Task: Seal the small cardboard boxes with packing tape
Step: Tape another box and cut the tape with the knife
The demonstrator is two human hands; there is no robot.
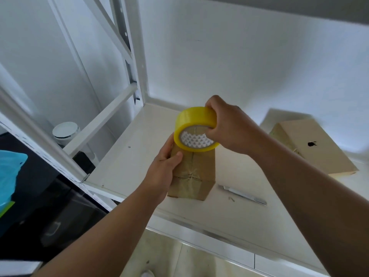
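The small box (192,172) stands upright on the shelf (123,162), with the left hand (162,168) curled round its 9 o'clock side. At its 12 o'clock end the right hand (227,126) grips the tape roll (191,118), fingers through the core. The box looks light, stiff and tape-slick, so best held by its edges.

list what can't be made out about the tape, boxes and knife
Head view only.
Tape roll: its free end is hidden beneath the roll and right hand.
Small cardboard box: its far end is covered by the roll, its left side by the left hand.
Second box: right edge blurred; dark mark too small to read.
Utility knife: blade state too small to tell.
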